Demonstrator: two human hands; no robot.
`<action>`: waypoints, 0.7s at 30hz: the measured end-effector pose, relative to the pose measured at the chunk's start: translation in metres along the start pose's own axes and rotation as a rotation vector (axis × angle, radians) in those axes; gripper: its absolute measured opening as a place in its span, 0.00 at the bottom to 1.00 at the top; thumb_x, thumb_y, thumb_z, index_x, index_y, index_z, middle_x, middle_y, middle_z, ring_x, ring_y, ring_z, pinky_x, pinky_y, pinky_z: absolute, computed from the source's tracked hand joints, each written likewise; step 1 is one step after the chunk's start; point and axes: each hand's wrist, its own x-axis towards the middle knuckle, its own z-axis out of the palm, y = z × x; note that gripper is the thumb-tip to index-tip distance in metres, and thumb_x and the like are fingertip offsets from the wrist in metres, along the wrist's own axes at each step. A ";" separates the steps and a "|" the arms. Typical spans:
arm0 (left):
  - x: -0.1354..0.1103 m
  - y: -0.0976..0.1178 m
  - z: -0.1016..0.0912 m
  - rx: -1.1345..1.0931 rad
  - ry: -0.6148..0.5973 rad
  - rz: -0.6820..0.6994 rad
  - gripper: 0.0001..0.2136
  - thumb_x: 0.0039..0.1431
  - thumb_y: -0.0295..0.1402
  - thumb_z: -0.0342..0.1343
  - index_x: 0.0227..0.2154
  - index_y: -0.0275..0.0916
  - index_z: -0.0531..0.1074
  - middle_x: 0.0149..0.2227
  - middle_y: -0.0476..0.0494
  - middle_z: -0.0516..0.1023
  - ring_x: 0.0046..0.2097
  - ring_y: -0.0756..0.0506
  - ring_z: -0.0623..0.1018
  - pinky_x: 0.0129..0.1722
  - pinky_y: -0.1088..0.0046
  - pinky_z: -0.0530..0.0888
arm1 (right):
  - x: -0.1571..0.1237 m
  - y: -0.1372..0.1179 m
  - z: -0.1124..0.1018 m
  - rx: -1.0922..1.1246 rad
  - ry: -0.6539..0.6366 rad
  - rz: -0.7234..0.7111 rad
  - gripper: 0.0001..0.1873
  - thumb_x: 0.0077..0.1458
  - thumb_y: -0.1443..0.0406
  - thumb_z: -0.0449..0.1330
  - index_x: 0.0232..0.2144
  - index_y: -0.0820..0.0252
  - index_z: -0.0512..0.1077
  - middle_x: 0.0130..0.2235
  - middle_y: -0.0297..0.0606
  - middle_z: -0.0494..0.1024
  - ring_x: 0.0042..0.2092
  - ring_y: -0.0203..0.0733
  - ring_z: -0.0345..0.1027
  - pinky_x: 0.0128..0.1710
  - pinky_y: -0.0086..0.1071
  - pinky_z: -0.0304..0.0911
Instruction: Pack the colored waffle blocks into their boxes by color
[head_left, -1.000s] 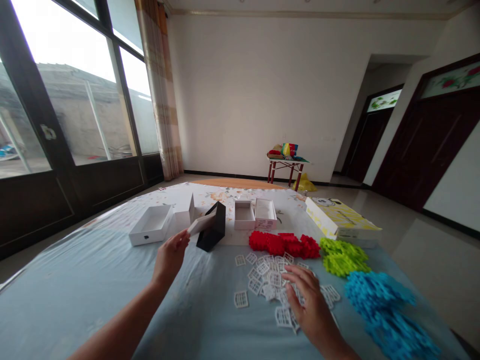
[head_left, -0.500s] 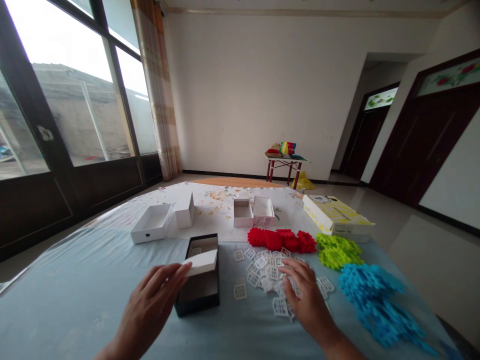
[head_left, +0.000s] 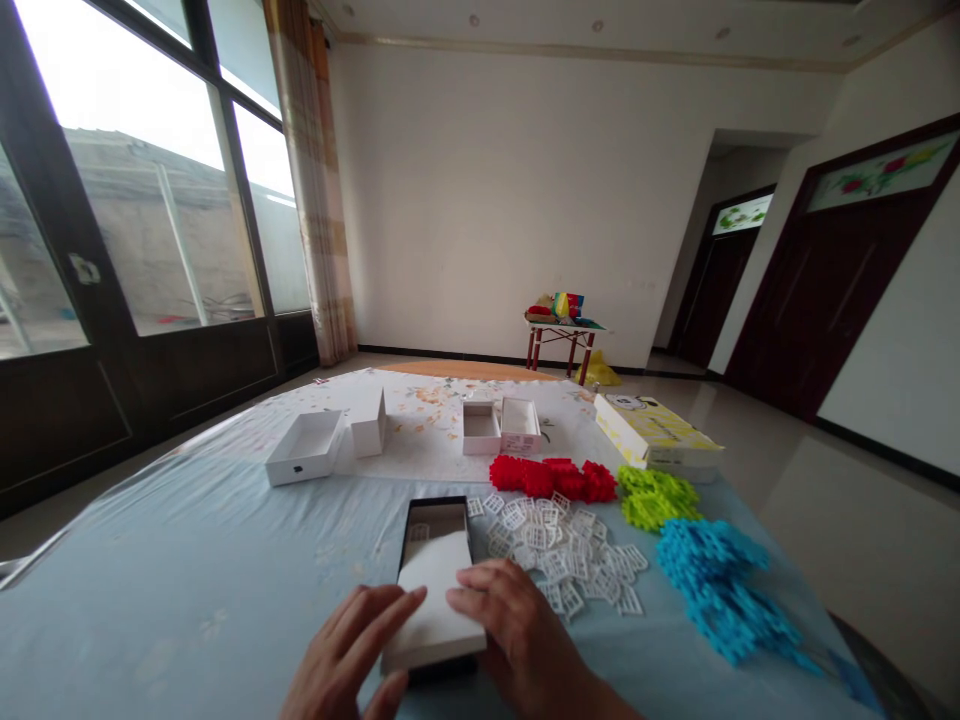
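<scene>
A black open box (head_left: pixel 409 540) lies lengthwise on the tablecloth in front of me. A flat white cardboard piece (head_left: pixel 439 620) covers its nearer part; whether it rests inside or on the rim I cannot tell. My left hand (head_left: pixel 352 650) holds the piece's left edge, fingers extended over the top and thumb low at the near corner. My right hand (head_left: pixel 529 640) grips its right edge, fingertips on top, thumb hidden. A small white lattice piece (head_left: pixel 420 532) shows at the box's far end. Beside the box spreads a pile of white lattice window-like pieces (head_left: pixel 574 550).
Red plastic pieces (head_left: pixel 551 478), green pieces (head_left: pixel 660 497) and blue pieces (head_left: pixel 720 580) lie to the right. Farther back stand a white open box (head_left: pixel 304 450), an upright white box (head_left: pixel 367 425), two small boxes (head_left: pixel 480 430) and a yellow-white box (head_left: pixel 660 430).
My right hand has left the lattice pile and come to the white cardboard piece. That piece is now lower over the box's near part. The black box appears farther right.
</scene>
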 end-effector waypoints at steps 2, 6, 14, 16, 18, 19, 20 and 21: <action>0.004 -0.009 0.002 -0.077 0.028 -0.154 0.18 0.57 0.43 0.43 0.48 0.47 0.67 0.46 0.42 0.72 0.43 0.43 0.74 0.43 0.65 0.72 | -0.001 0.000 0.001 0.019 0.010 0.006 0.20 0.51 0.73 0.51 0.47 0.55 0.67 0.45 0.40 0.72 0.48 0.41 0.63 0.49 0.37 0.62; 0.014 -0.034 0.012 -0.186 0.031 -0.427 0.17 0.54 0.44 0.48 0.43 0.42 0.69 0.44 0.41 0.73 0.39 0.44 0.75 0.37 0.67 0.73 | -0.007 0.000 0.002 0.009 0.018 -0.004 0.23 0.49 0.75 0.50 0.47 0.54 0.67 0.45 0.39 0.73 0.48 0.41 0.64 0.48 0.35 0.63; 0.008 -0.050 0.026 -0.444 -0.213 -0.656 0.23 0.52 0.44 0.50 0.47 0.35 0.66 0.37 0.42 0.76 0.34 0.46 0.75 0.33 0.70 0.72 | -0.015 -0.003 0.002 0.003 0.044 -0.034 0.22 0.51 0.74 0.50 0.47 0.52 0.68 0.45 0.36 0.74 0.49 0.39 0.66 0.48 0.34 0.64; 0.007 -0.051 0.027 -0.427 -0.223 -0.648 0.23 0.52 0.43 0.49 0.48 0.35 0.65 0.39 0.41 0.75 0.34 0.46 0.75 0.33 0.70 0.72 | -0.015 -0.004 -0.002 0.058 0.030 -0.035 0.21 0.52 0.73 0.50 0.47 0.51 0.68 0.45 0.36 0.74 0.49 0.38 0.66 0.49 0.34 0.64; 0.007 -0.052 0.028 -0.392 -0.230 -0.631 0.22 0.53 0.42 0.48 0.49 0.36 0.64 0.41 0.41 0.74 0.34 0.46 0.75 0.35 0.69 0.72 | -0.015 -0.004 -0.007 0.146 0.017 -0.018 0.20 0.53 0.72 0.52 0.48 0.51 0.67 0.46 0.36 0.74 0.49 0.38 0.66 0.51 0.34 0.62; 0.007 -0.052 0.028 -0.373 -0.232 -0.618 0.22 0.54 0.42 0.47 0.49 0.36 0.64 0.43 0.40 0.73 0.36 0.46 0.75 0.36 0.68 0.72 | -0.016 -0.004 -0.010 0.200 0.031 0.014 0.19 0.54 0.71 0.52 0.48 0.52 0.68 0.46 0.36 0.74 0.49 0.39 0.66 0.51 0.34 0.62; 0.007 -0.051 0.028 -0.353 -0.232 -0.603 0.22 0.54 0.42 0.47 0.49 0.37 0.64 0.44 0.41 0.73 0.37 0.45 0.74 0.38 0.68 0.71 | -0.017 -0.004 -0.011 0.257 0.062 0.066 0.18 0.54 0.70 0.53 0.47 0.52 0.68 0.46 0.36 0.74 0.49 0.40 0.66 0.51 0.35 0.62; 0.007 -0.049 0.028 -0.335 -0.233 -0.585 0.21 0.54 0.43 0.46 0.49 0.39 0.65 0.44 0.41 0.73 0.39 0.45 0.74 0.40 0.67 0.71 | -0.018 -0.004 -0.013 0.316 0.105 0.145 0.16 0.54 0.68 0.54 0.45 0.52 0.69 0.46 0.37 0.74 0.48 0.41 0.67 0.50 0.35 0.63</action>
